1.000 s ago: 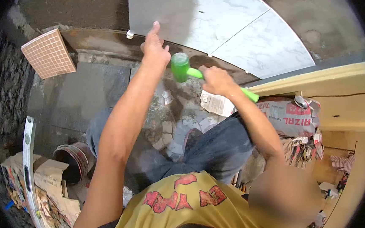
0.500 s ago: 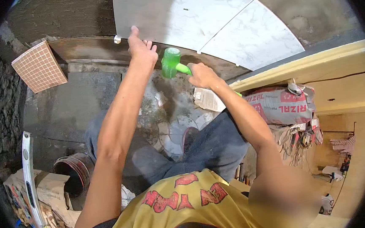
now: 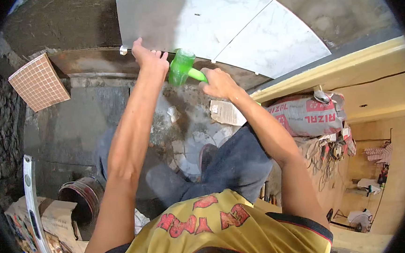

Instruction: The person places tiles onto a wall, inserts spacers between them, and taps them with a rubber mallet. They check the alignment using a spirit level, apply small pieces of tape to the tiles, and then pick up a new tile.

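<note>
My right hand [image 3: 218,83] grips the handle of a green mallet [image 3: 182,67], whose head is close to the lower edge of a white marbled tile [image 3: 217,8]. My left hand [image 3: 150,58] is at that same edge, left of the mallet, with its thumb and fingers apart and nothing visibly held. A second white tile [image 3: 283,43] adjoins the first on the right, with a thin seam between them. Small white pieces [image 3: 123,50] sit along the tiles' lower edge.
A tile with a grid back [image 3: 40,83] leans at the left. Below it are a bucket [image 3: 94,193], a level [image 3: 31,204] and cardboard [image 3: 57,217]. A cement bag [image 3: 305,114] lies at the right, near a paper packet [image 3: 226,113].
The mallet and both my hands have shifted slightly left in the view, as have the tiles and surroundings. My right hand still grips the mallet.
</note>
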A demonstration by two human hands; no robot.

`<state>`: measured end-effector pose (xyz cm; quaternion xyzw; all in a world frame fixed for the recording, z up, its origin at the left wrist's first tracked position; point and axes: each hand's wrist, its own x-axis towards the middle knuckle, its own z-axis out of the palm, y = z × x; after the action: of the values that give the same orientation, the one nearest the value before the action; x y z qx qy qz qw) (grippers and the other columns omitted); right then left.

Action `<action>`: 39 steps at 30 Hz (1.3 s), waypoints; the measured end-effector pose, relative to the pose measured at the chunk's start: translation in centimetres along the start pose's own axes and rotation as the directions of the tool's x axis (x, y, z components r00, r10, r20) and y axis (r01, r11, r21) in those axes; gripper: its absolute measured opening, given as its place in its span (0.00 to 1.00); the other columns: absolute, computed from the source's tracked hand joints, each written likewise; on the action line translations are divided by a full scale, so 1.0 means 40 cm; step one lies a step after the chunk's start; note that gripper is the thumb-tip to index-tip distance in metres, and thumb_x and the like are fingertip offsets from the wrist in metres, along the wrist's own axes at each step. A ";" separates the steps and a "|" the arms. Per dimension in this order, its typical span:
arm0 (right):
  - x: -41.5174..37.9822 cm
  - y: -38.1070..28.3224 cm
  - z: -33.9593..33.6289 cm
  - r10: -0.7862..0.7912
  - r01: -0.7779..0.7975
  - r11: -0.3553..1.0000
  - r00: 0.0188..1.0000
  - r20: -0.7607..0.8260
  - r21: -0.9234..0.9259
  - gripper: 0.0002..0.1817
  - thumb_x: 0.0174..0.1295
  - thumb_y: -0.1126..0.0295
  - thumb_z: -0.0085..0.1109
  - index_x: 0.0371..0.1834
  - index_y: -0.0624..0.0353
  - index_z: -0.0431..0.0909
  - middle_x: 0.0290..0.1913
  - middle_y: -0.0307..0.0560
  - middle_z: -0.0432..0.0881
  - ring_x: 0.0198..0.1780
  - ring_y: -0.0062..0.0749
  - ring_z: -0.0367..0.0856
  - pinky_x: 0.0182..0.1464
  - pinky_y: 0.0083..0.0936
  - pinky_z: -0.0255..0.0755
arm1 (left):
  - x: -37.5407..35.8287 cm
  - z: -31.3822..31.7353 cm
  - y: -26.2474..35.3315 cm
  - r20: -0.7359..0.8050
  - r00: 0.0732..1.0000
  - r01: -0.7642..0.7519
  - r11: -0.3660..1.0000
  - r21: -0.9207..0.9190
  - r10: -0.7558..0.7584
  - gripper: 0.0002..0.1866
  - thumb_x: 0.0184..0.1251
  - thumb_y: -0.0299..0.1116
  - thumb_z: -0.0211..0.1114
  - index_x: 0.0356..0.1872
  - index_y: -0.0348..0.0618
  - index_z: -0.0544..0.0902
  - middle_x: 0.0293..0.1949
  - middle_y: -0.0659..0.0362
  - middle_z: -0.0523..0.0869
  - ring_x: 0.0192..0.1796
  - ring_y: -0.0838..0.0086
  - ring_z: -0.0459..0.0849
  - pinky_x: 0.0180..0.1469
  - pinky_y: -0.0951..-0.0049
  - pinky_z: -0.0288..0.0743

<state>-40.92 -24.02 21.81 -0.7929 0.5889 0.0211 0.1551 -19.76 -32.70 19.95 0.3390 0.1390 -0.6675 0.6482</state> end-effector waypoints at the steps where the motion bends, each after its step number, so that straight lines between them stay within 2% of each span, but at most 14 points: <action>1: 0.001 0.002 0.000 -0.017 0.016 1.000 1.000 -0.009 -0.020 0.19 0.56 0.62 0.59 0.46 0.64 0.78 0.38 0.68 0.85 0.46 0.65 0.85 0.50 0.56 0.77 | 0.007 -0.003 -0.002 -0.015 1.000 -0.002 1.000 -0.005 0.002 0.46 0.66 0.48 0.57 0.76 0.29 0.49 0.77 0.46 0.55 0.82 0.56 0.53 0.81 0.49 0.42; 5: -0.002 0.022 0.008 -0.068 0.068 0.993 0.998 0.004 -0.100 0.22 0.58 0.58 0.59 0.52 0.61 0.79 0.38 0.66 0.85 0.45 0.63 0.84 0.50 0.56 0.76 | 0.006 0.008 -0.006 -0.126 0.991 -0.045 0.999 0.010 0.046 0.36 0.61 0.37 0.61 0.68 0.30 0.62 0.62 0.45 0.67 0.67 0.54 0.69 0.78 0.44 0.52; 8: -0.022 -0.008 -0.025 -0.071 0.071 0.990 0.997 0.005 -0.126 0.21 0.57 0.59 0.60 0.51 0.60 0.80 0.37 0.63 0.86 0.44 0.61 0.85 0.48 0.53 0.78 | 0.014 0.007 -0.004 -0.174 0.984 -0.038 0.999 0.012 0.039 0.22 0.56 0.29 0.61 0.52 0.32 0.71 0.44 0.53 0.67 0.46 0.62 0.73 0.75 0.43 0.60; 11: -0.047 -0.024 -0.013 -0.168 0.179 0.963 0.983 0.070 -0.204 0.18 0.54 0.62 0.61 0.46 0.60 0.82 0.35 0.61 0.87 0.41 0.58 0.87 0.44 0.50 0.80 | 0.004 0.003 -0.001 -0.051 0.997 -0.054 0.990 0.131 0.061 0.33 0.60 0.30 0.58 0.66 0.26 0.60 0.63 0.45 0.62 0.67 0.53 0.68 0.79 0.42 0.53; 14: -0.083 -0.067 -0.002 -0.208 0.268 0.908 0.956 0.208 -0.324 0.11 0.49 0.66 0.62 0.33 0.59 0.87 0.33 0.59 0.88 0.39 0.52 0.89 0.41 0.46 0.82 | 0.024 -0.012 -0.001 0.023 0.998 -0.052 0.994 0.099 0.050 0.31 0.59 0.27 0.59 0.64 0.27 0.62 0.59 0.47 0.67 0.63 0.57 0.71 0.78 0.42 0.57; 17: -0.088 -0.052 0.005 -0.232 0.342 0.882 0.914 0.333 -0.323 0.12 0.49 0.67 0.62 0.34 0.60 0.88 0.36 0.59 0.88 0.40 0.53 0.89 0.43 0.45 0.83 | -0.025 0.006 -0.039 -0.166 0.970 -0.153 0.979 0.137 0.175 0.11 0.57 0.26 0.65 0.41 0.38 0.76 0.34 0.59 0.72 0.34 0.72 0.70 0.63 0.54 0.77; 20: -0.108 -0.050 -0.024 -0.139 0.269 0.921 0.901 0.410 -0.280 0.13 0.51 0.65 0.64 0.36 0.60 0.88 0.38 0.58 0.89 0.41 0.52 0.89 0.44 0.44 0.83 | -0.035 -0.040 -0.116 0.050 0.971 -0.237 0.914 0.329 0.234 0.11 0.59 0.33 0.73 0.36 0.40 0.80 0.31 0.62 0.78 0.33 0.73 0.75 0.51 0.66 0.80; 22: -0.127 -0.037 -0.046 -0.136 0.275 0.924 0.886 0.444 -0.266 0.13 0.51 0.64 0.66 0.36 0.60 0.89 0.39 0.57 0.89 0.42 0.51 0.90 0.45 0.43 0.83 | -0.056 -0.070 -0.183 0.414 0.789 -0.605 0.458 0.652 0.454 0.14 0.59 0.36 0.76 0.36 0.40 0.82 0.34 0.59 0.83 0.36 0.72 0.81 0.45 0.66 0.80; 23: -0.139 -0.029 -0.054 -0.132 0.274 0.927 0.878 0.460 -0.256 0.14 0.51 0.63 0.67 0.37 0.60 0.89 0.40 0.56 0.89 0.43 0.50 0.90 0.46 0.43 0.83 | -0.071 -0.070 -0.212 0.610 0.657 -0.723 0.140 0.677 0.443 0.15 0.58 0.38 0.78 0.36 0.40 0.83 0.36 0.58 0.85 0.38 0.71 0.84 0.42 0.65 0.80; 26: -0.164 -0.003 -0.074 -0.132 0.290 0.918 0.866 0.483 -0.269 0.15 0.51 0.62 0.69 0.37 0.61 0.89 0.40 0.55 0.90 0.43 0.49 0.90 0.46 0.42 0.83 | -0.081 -0.033 -0.279 0.745 0.576 -0.779 -0.049 0.625 0.335 0.18 0.57 0.43 0.79 0.25 0.42 0.81 0.20 0.61 0.84 0.24 0.68 0.84 0.32 0.65 0.78; 29: -0.182 0.003 -0.081 -0.124 0.285 0.921 0.860 0.494 -0.265 0.15 0.50 0.63 0.69 0.37 0.61 0.89 0.40 0.53 0.90 0.44 0.48 0.90 0.46 0.42 0.83 | -0.045 -0.019 -0.319 0.914 0.295 -0.749 -0.527 0.402 0.277 0.19 0.57 0.44 0.79 0.22 0.45 0.79 0.18 0.59 0.84 0.21 0.62 0.83 0.29 0.63 0.77; 32: -0.197 0.016 -0.092 -0.120 0.269 0.931 0.864 0.489 -0.245 0.14 0.50 0.63 0.68 0.36 0.59 0.89 0.39 0.52 0.90 0.43 0.48 0.90 0.45 0.41 0.83 | -0.033 -0.035 -0.336 0.901 0.340 -0.717 -0.545 0.435 0.271 0.18 0.58 0.44 0.78 0.22 0.46 0.78 0.21 0.59 0.86 0.23 0.58 0.84 0.29 0.62 0.77; 35: -0.197 0.028 -0.117 -0.119 0.241 0.956 0.841 0.528 -0.169 0.13 0.49 0.64 0.67 0.36 0.59 0.89 0.39 0.52 0.90 0.42 0.48 0.90 0.45 0.42 0.83 | 0.014 -0.057 -0.337 0.930 0.282 -0.782 -0.505 0.364 0.234 0.17 0.58 0.43 0.76 0.26 0.48 0.76 0.20 0.58 0.84 0.25 0.53 0.83 0.30 0.53 0.75; 39: -0.203 0.035 -0.131 -0.145 0.244 0.955 0.879 0.454 -0.168 0.13 0.49 0.65 0.66 0.35 0.59 0.89 0.38 0.53 0.90 0.41 0.49 0.90 0.44 0.42 0.83 | -0.042 -0.013 -0.311 0.930 0.248 -0.814 -0.462 0.352 0.272 0.18 0.56 0.40 0.77 0.20 0.48 0.75 0.18 0.58 0.83 0.23 0.56 0.83 0.29 0.59 0.76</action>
<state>-45.49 -18.25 28.23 -0.8354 0.4500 0.2476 0.1959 -31.69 -29.58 17.47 0.5077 -0.6904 -0.1031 0.5050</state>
